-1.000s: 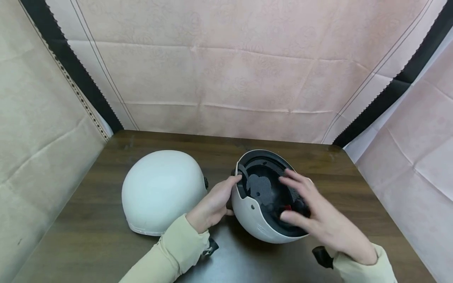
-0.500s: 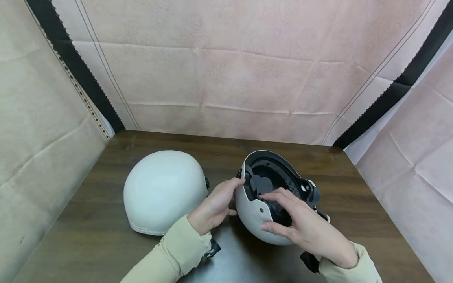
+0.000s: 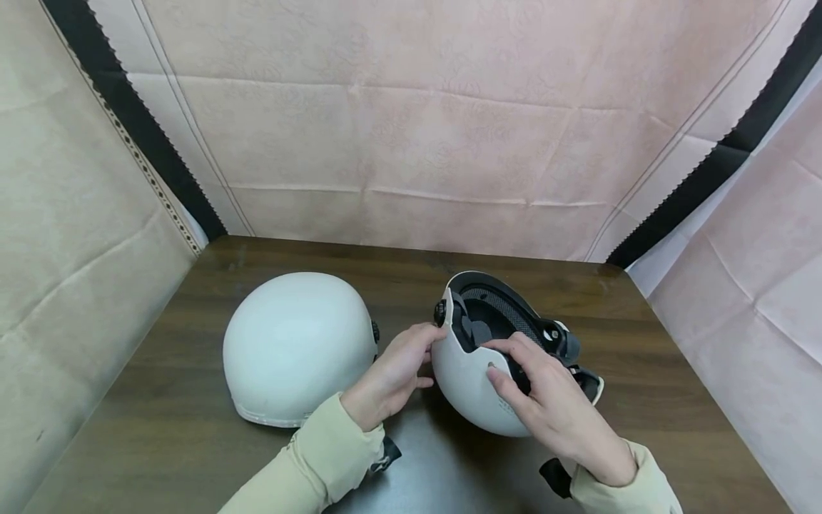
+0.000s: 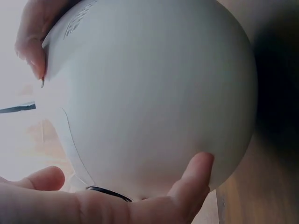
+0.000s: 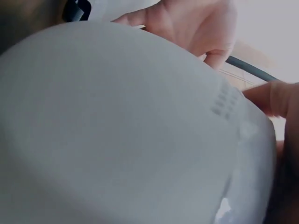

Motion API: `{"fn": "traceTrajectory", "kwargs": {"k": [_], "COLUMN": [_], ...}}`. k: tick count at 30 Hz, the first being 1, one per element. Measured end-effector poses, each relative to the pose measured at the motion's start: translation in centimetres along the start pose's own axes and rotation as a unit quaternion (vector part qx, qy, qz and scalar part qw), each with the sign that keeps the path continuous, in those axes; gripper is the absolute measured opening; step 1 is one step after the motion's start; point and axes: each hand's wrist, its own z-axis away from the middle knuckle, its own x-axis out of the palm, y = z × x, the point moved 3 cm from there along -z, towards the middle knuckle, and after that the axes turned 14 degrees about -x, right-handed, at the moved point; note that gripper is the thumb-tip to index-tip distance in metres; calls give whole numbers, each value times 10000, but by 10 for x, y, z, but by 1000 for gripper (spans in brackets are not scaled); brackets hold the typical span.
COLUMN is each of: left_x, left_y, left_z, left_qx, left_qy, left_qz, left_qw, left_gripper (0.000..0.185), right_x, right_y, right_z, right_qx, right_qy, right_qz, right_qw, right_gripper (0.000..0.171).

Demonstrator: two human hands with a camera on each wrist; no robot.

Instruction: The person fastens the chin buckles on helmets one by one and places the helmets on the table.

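A white helmet (image 3: 472, 389) with a black-and-grey padded inside is tipped on the table, its opening up and to the right. My left hand (image 3: 397, 375) touches its left side with extended fingers; in the left wrist view a fingertip (image 4: 201, 163) rests on the smooth shell. My right hand (image 3: 555, 400) grips the near rim, fingers over the edge and thumb outside on the shell. Those right fingertips are partly hidden inside the opening. Left of both hands, a second white helmet (image 3: 295, 346) sits dome up.
Both helmets stand on a dark wooden table (image 3: 160, 400). Pale fabric walls (image 3: 411, 143) rise behind and at both sides, with black strips (image 3: 693, 185) along the corners. Loose dark straps (image 3: 555, 477) show by the sleeve cuffs.
My right hand has moved left and down from over the helmet's opening onto its near rim. The helmet has turned, showing more outer shell. My left hand has stayed at its left side.
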Motion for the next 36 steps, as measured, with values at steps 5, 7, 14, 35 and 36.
{"fn": "traceTrajectory", "kwargs": {"k": [5,7,14,35,36], "left_x": [0,-1,-4,6,7], "left_y": [-1,-3,-10,-19,-19], "left_z": [-5,-7,-16,-23,-23], "left_qx": [-86,-133,-225,-393,-369], "left_qy": [176,221,-94,-855,-817], "left_qz": [-36,-34,154,254,209], "left_qw": [9998,9997,9996,9952,9958], "left_gripper": [60,65,69,77,77], "right_x": [0,0,-3,-32,-30], "right_y": [5,6,9,-10,-14], "right_z": [0,0,3,0,-1], "right_qx": [84,57,-83,-648,-806], "right_qy": [240,329,925,839,729], "right_qz": [-71,-87,-168,1388,1622], "right_qw": [9997,9994,9955,9846,9808], "right_gripper": [22,22,21,53,55]}}
